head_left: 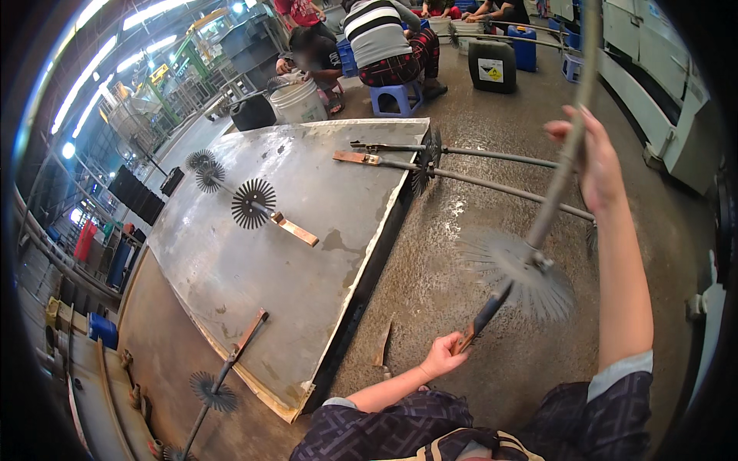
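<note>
A long grey metal rod [555, 192] slants up in front of me. Its finned disc [516, 269] is smeared by motion, and below it the rod ends in a dark section with a copper-coloured strip. My left hand [443, 356] is closed on that lower end. Higher up, my right hand [598, 165] is loosely around the rod, some fingertips showing past its left side. To the left, a metal-topped table [254, 284] carries similar rods with a black slotted disc [253, 203] and copper strips [295, 229]. A loose copper-coloured strip [382, 346] lies beside the table.
Two more rods [500, 187] reach from the table's right edge across the wet floor. Another finned rod [215, 392] leans at the near-left edge. Beyond are seated people, a blue stool [396, 98], a white bucket [300, 102] and a black jerrycan [492, 67]. White cabinets [653, 69] stand right.
</note>
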The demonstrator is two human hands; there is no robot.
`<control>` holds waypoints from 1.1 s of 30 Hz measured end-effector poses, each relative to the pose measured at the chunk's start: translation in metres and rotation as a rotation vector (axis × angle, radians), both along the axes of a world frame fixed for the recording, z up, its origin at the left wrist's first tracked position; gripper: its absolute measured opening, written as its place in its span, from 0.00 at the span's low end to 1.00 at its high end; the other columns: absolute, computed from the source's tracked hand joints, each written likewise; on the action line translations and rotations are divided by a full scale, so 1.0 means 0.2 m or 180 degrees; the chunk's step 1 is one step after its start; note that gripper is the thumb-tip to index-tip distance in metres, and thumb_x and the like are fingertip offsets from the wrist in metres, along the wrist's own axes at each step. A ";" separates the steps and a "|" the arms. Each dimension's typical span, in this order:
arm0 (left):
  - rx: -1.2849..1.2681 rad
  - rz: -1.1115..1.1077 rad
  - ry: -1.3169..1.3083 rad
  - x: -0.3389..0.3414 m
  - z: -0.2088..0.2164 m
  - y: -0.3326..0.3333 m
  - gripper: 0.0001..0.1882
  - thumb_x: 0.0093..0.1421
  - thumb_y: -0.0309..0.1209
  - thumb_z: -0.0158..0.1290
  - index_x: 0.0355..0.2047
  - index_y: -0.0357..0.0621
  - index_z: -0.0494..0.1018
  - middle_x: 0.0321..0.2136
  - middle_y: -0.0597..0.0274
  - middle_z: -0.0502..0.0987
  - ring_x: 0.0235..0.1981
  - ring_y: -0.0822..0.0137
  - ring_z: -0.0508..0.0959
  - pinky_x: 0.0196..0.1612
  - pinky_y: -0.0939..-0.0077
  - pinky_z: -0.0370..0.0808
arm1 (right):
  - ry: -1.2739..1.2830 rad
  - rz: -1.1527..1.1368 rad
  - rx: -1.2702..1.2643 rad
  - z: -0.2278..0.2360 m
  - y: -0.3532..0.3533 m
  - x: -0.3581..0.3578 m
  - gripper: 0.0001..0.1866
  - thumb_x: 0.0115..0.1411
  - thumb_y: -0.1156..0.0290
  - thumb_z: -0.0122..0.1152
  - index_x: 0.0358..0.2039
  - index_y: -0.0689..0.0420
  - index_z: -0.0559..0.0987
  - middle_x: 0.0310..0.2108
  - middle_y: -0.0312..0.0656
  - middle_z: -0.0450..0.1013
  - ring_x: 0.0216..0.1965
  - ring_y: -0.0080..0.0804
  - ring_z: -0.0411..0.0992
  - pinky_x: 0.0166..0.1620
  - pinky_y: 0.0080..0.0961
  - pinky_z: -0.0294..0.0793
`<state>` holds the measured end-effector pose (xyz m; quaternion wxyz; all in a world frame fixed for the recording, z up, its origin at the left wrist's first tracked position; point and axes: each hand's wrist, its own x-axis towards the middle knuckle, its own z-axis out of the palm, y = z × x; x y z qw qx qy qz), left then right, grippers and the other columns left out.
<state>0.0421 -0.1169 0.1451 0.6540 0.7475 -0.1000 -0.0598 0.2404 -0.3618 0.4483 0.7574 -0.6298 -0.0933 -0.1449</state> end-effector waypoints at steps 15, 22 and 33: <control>0.0033 0.3354 -0.0978 0.51 0.02 0.60 0.08 0.51 0.24 0.55 0.21 0.38 0.66 0.16 0.69 0.67 0.20 0.77 0.65 0.24 0.78 0.65 | 0.0445 0.0898 -0.2577 -0.24 -0.01 -0.42 0.30 0.53 0.55 0.60 0.52 0.61 0.72 0.48 0.45 0.71 0.52 0.36 0.67 0.56 0.34 0.65; 0.0032 0.4241 -0.0516 0.77 -0.06 1.06 0.06 0.45 0.26 0.53 0.20 0.35 0.69 0.15 0.63 0.71 0.17 0.72 0.69 0.23 0.73 0.69 | 0.1670 0.0657 -0.2417 -0.55 -0.23 -0.76 0.23 0.50 0.67 0.63 0.47 0.62 0.74 0.42 0.46 0.74 0.47 0.36 0.71 0.52 0.32 0.67; 0.0450 0.4850 -0.0232 1.10 0.10 1.33 0.09 0.44 0.28 0.54 0.17 0.33 0.70 0.13 0.58 0.72 0.13 0.66 0.73 0.19 0.71 0.70 | 0.1840 0.0768 -0.2760 -0.72 -0.20 -0.88 0.25 0.48 0.64 0.65 0.46 0.63 0.75 0.42 0.51 0.75 0.48 0.42 0.72 0.53 0.34 0.67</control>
